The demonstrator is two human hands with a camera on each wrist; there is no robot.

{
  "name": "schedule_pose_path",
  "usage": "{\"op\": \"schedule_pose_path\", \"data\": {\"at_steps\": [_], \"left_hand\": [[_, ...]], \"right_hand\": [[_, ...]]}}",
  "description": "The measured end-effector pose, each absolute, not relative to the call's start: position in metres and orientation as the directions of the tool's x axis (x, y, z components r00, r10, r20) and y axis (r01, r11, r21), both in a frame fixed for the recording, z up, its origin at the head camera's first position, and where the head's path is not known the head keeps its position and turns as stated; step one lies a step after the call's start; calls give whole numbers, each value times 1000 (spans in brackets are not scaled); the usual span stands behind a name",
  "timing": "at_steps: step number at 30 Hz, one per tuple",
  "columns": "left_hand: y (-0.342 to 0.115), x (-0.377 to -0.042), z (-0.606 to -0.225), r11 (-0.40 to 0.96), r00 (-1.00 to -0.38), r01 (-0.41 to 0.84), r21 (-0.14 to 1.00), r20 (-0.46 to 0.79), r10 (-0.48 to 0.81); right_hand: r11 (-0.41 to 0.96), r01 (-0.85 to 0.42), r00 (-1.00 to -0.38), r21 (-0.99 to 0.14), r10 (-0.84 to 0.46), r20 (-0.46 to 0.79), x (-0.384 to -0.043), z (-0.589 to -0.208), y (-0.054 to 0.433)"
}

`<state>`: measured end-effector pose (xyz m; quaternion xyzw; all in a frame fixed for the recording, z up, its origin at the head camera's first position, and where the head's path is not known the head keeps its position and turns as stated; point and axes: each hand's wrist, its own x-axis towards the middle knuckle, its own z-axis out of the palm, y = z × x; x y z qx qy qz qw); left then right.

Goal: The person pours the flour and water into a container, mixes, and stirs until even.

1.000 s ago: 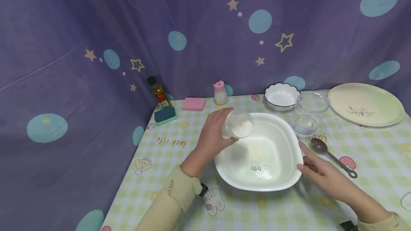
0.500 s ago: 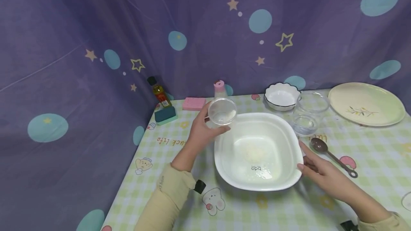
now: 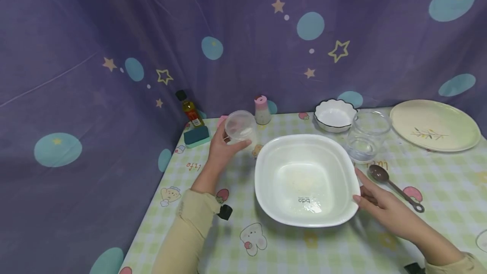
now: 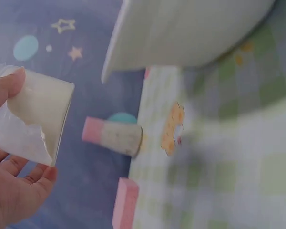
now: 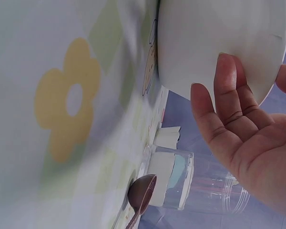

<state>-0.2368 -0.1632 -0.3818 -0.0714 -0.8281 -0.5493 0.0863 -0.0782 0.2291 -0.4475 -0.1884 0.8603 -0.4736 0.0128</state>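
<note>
While the right hand pinches the white basin at its right side — thumb at the rim, fingers against the outer wall — the left hand grips a clear cup, thumb on one side and fingers on the other. The cup is off the counter, left of the basin and apart from it, partly hiding a pink sponge in the head view. White powder lies in the cup, banked along its wall. Assessment: the cup should prove light, smooth and thin-walled, liable to flex if squeezed; a moderate grip round mid-wall, mouth upward, appears sound. The powder would likely spill on tilting. The basin looks stiff and bulky, probably slick where its floor shines; the rim offers the surest hold. Its material cannot be determined.
</note>
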Motion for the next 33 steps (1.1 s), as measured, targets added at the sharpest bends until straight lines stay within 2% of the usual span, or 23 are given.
{"op": "schedule_pose_path", "data": {"at_steps": [9, 20, 33], "left_hand": [[-184, -252, -405, 338, -989, 106, 935, 134, -60], [-191, -267, -439, 422, -991, 5, 907, 61, -118], [-190, -268, -455, 430, -989, -24, 903, 41, -141]], "right_hand": [[486, -308, -931, -818, -329, 155, -78, -447, 229], [460, -311, -927, -832, -341, 158, -77, -447, 228], [451, -313, -926, -836, -340, 163, -77, -446, 227]]}}
